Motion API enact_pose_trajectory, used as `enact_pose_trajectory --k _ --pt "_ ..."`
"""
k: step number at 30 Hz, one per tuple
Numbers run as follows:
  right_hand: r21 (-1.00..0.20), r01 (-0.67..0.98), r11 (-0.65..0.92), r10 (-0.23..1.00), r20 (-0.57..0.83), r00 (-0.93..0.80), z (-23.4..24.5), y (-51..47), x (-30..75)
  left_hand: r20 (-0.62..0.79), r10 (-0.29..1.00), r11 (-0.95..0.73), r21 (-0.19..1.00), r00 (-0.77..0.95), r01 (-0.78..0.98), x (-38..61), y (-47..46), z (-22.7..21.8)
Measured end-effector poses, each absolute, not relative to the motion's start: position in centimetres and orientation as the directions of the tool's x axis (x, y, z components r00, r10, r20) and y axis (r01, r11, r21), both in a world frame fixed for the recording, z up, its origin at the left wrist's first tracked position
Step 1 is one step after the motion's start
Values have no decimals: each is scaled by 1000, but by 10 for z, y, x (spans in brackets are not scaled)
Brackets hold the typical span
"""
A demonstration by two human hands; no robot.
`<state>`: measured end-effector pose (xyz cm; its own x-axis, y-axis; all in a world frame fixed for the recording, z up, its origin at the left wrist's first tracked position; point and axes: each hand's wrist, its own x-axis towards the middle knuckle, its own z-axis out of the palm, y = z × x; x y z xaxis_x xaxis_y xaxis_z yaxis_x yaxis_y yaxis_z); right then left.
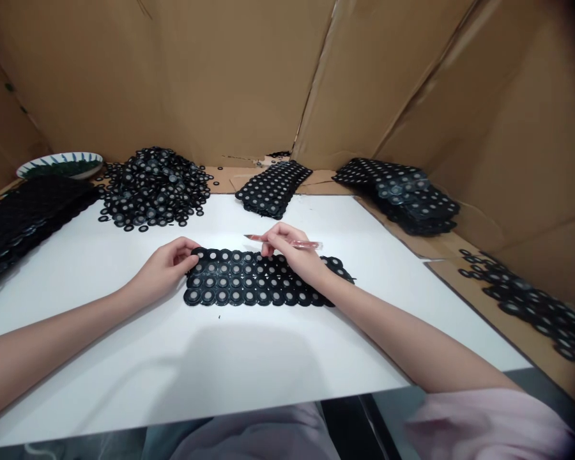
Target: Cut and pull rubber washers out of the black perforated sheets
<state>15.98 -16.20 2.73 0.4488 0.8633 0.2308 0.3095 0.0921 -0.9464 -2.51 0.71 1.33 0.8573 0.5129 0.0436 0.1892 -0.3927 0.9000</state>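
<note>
A black sheet of joined rings with pale centres [239,281] lies flat on the white board [249,358] in front of me. My left hand [165,268] rests at the sheet's left end, fingers curled, thumb and fingertips pinching its top left corner. My right hand [294,255] lies over the sheet's right part and holds a thin clear pinkish tool [287,241] like a pen, its tip pointing left just above the sheet's top edge.
A heap of loose black rings [153,188] sits at the back left, next to a patterned plate [60,164]. Stacks of ring sheets lie at the far left [23,214], back centre [273,185] and back right [405,191]. More strips lie on the right [527,300]. Cardboard walls surround the table.
</note>
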Motion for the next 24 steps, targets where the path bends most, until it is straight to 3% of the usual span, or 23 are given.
enact_pose_trajectory --k 10,17,24 --pt "-975 193 112 905 180 385 33 -164 144 -64 518 -127 980 853 151 -25 8 13" --pt "-964 199 177 923 233 305 35 -123 125 -29 552 -159 977 834 139 -25 8 11" --pt "-905 421 59 901 230 369 15 -106 122 -11 578 -130 986 816 105 -25 10 12"
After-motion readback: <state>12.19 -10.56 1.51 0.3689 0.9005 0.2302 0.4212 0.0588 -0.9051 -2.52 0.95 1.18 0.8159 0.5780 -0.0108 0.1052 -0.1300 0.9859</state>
